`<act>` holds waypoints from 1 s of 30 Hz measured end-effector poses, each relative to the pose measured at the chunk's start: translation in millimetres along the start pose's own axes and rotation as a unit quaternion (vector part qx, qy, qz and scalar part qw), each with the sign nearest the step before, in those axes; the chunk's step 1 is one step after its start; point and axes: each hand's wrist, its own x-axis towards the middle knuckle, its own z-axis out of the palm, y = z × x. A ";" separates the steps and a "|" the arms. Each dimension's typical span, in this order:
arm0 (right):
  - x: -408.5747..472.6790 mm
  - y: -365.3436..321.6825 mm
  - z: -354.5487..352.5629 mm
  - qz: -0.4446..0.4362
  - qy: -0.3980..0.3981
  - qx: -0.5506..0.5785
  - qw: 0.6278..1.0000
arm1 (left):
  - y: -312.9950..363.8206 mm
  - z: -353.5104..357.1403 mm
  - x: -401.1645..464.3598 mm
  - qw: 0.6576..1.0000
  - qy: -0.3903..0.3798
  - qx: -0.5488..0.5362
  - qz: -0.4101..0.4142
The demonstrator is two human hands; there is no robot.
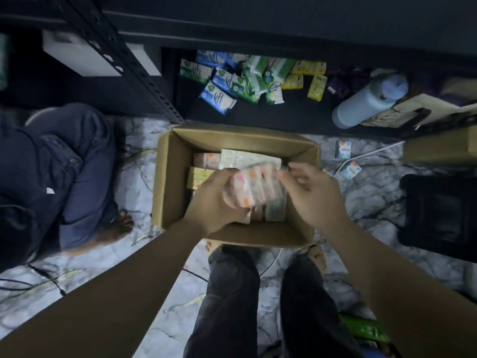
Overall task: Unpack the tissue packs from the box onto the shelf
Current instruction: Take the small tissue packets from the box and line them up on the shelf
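An open cardboard box (167,177) stands on the floor before the dark shelf (284,112), with several wrapped tissue bundles (247,158) inside. Above the box my left hand (209,200) holds a pink and orange tissue bundle (254,188) from below and behind. My right hand (313,195) touches the bundle's right edge with pinched fingertips; motion blur hides the exact grip. On the bottom shelf lie several blue, green and yellow tissue packs (242,78) in a loose heap.
A second person crouches at the left in dark jeans (67,171). A pale bottle (371,102) and a bag (418,109) lie on the shelf's right. Two small packs (346,158) and a cable lie on the marble floor. A black crate (438,215) stands right.
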 end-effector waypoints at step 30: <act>34.0 78.8 178.1 0.105 -0.168 -0.001 0.980 | -98.2 -31.3 -14.2 0.980 0.116 -0.109 -0.121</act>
